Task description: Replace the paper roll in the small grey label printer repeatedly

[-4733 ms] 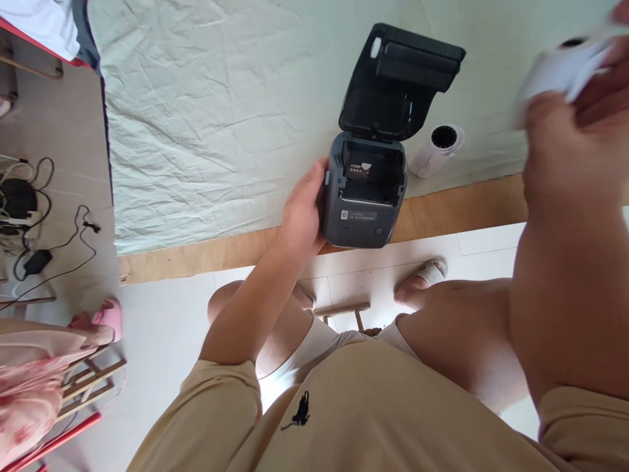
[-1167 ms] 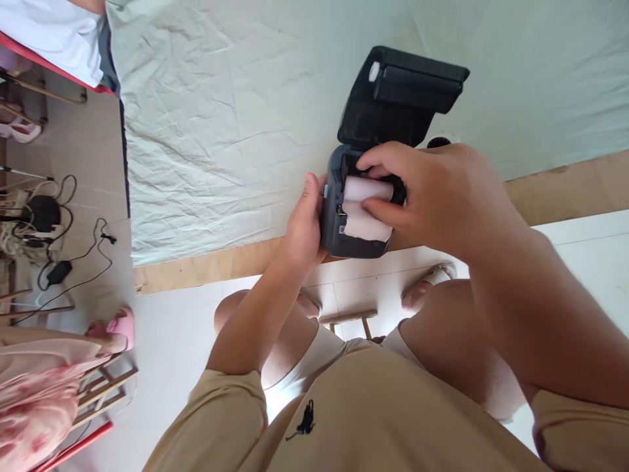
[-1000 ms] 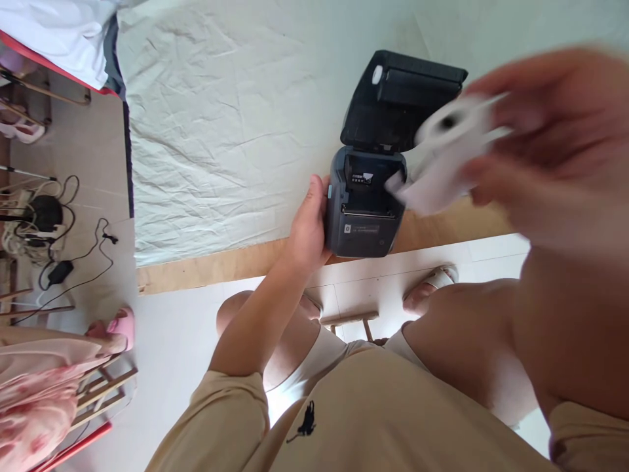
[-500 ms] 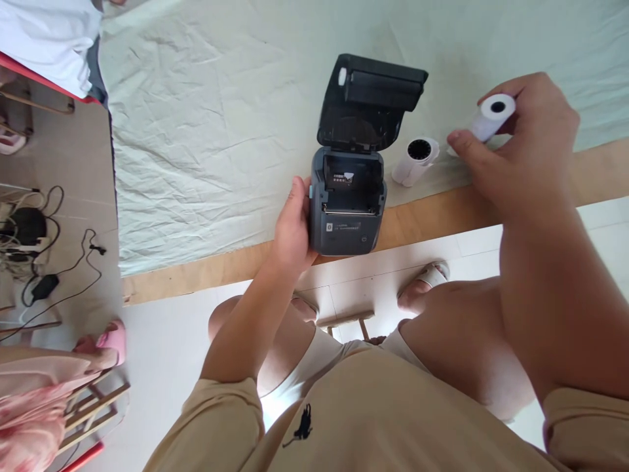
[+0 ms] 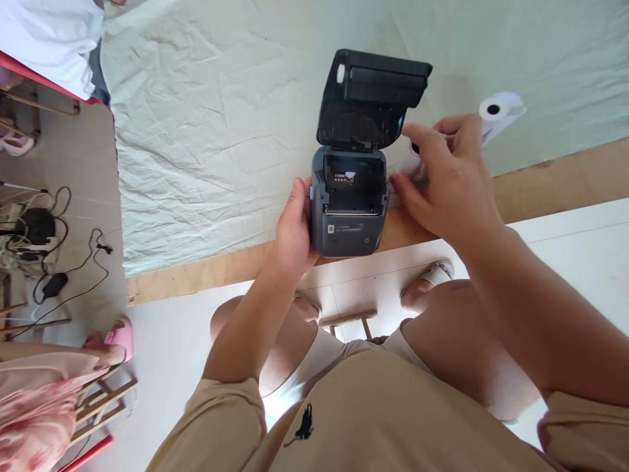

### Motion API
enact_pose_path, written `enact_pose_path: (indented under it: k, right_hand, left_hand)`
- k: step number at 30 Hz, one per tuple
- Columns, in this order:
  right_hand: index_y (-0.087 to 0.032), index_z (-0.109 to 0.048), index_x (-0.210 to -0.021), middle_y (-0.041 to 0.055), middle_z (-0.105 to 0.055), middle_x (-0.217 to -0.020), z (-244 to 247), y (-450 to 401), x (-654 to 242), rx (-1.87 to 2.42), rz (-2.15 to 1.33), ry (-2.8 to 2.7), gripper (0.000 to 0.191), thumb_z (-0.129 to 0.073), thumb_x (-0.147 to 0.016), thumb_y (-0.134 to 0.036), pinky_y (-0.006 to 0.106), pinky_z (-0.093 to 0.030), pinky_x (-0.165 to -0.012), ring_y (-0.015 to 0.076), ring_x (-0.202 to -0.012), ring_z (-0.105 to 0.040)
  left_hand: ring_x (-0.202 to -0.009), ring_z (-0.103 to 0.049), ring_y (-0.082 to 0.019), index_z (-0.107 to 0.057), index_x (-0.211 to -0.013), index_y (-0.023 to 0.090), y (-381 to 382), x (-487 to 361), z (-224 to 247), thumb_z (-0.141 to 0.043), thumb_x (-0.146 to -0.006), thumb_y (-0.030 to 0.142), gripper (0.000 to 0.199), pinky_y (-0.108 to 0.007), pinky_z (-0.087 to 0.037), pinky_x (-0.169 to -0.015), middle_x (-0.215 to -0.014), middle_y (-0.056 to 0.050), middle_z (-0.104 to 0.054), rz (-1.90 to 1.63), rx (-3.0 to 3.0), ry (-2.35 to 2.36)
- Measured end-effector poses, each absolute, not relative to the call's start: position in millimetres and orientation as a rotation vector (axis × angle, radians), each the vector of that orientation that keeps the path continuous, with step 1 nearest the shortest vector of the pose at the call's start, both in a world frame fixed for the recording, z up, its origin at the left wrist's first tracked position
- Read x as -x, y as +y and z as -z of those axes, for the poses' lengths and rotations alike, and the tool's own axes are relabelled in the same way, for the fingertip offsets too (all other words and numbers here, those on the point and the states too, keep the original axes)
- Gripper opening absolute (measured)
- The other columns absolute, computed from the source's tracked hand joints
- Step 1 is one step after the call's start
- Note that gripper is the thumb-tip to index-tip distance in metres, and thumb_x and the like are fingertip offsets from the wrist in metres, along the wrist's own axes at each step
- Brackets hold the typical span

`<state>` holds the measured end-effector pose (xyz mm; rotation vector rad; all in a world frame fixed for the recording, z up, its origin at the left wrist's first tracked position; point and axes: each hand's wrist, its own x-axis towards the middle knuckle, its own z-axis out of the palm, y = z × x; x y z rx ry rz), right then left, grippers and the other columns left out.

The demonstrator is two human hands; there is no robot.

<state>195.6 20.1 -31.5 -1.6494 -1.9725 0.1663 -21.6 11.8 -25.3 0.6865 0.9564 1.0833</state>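
Note:
A dark grey label printer (image 5: 348, 233) has its black lid (image 5: 373, 92) raised and its paper bay bare. My left hand (image 5: 293, 229) is wrapped round the printer's left side and holds it over the table's front edge. Just right of the printer, my right hand (image 5: 449, 167) is spread over a white paper roll (image 5: 410, 164), with thumb and fingers apart; the hand partly hides this roll, and whether the fingers touch it is unclear. Beyond that hand, a second white roll (image 5: 493, 110) stands on the cloth with a loose end of paper on its right.
A pale green cloth (image 5: 206, 131) covers the table, whose wooden edge (image 5: 196, 272) runs along the front. At the left are tangled cables (image 5: 34, 229), a wooden rack (image 5: 105, 400) and a person's foot in a pink slipper (image 5: 120, 337). White fabric (image 5: 54, 39) lies at the upper left.
My right hand has let go of the roll on the right and moved left to the roll beside the printer. My left hand and the printer have barely moved.

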Motion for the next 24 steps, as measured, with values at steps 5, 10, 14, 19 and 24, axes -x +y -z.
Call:
enact_pose_path:
  k: [5,10,14,19,24]
  right_hand:
    - [-0.03,-0.05,-0.147,0.0093,-0.067,-0.118,35,25,-202,1.563,-0.336,-1.867,0.067,-0.071,-0.084,-0.022,0.04,-0.057,-0.095,0.0219,-0.104,-0.066]
    - [-0.026,-0.057,-0.123,0.0061,-0.069,-0.112,32,25,-208,1.442,-0.286,-1.631,0.05,-0.08,-0.079,-0.03,0.03,-0.053,-0.069,0.0149,-0.083,-0.065]
    - [-0.028,-0.063,-0.126,0.0023,-0.075,-0.111,25,20,-196,1.081,-0.004,-1.719,0.04,-0.073,-0.089,-0.037,0.033,-0.058,-0.074,0.0181,-0.089,-0.072]
    - [-0.026,-0.064,-0.109,-0.0007,-0.08,-0.101,19,13,-165,1.013,0.119,-1.865,0.022,-0.072,-0.089,-0.025,0.035,-0.06,-0.071,0.018,-0.085,-0.076]
    - [-0.024,-0.062,-0.09,-0.0012,-0.08,-0.104,21,19,-158,1.129,0.03,-1.944,0.011,-0.064,-0.089,-0.013,0.039,-0.056,-0.076,0.0208,-0.095,-0.077]
  left_hand:
    - [-0.136,-0.07,-0.031,-0.072,-0.098,0.024,13,20,25,-0.044,-0.097,0.076,0.059,-0.043,-0.065,-0.104,-0.102,-0.003,-0.08,-1.077,-0.674,0.955]
    - [-0.131,-0.073,-0.031,-0.074,-0.102,0.023,11,22,26,-0.05,-0.099,0.069,0.053,-0.044,-0.067,-0.102,-0.098,-0.004,-0.081,-1.058,-0.667,0.876]
    - [-0.125,-0.076,-0.026,-0.074,-0.106,0.023,9,27,26,-0.063,-0.099,0.05,0.031,-0.036,-0.068,-0.098,-0.1,-0.001,-0.082,-1.042,-0.778,0.827]
    - [-0.127,-0.074,-0.023,-0.073,-0.105,0.023,9,26,23,-0.065,-0.098,0.051,0.029,-0.03,-0.067,-0.095,-0.097,0.0,-0.08,-1.07,-0.849,0.833]
    - [-0.128,-0.074,-0.024,-0.072,-0.108,0.023,11,26,23,-0.069,-0.096,0.051,0.03,-0.028,-0.067,-0.083,-0.094,-0.001,-0.079,-1.062,-0.861,0.837]
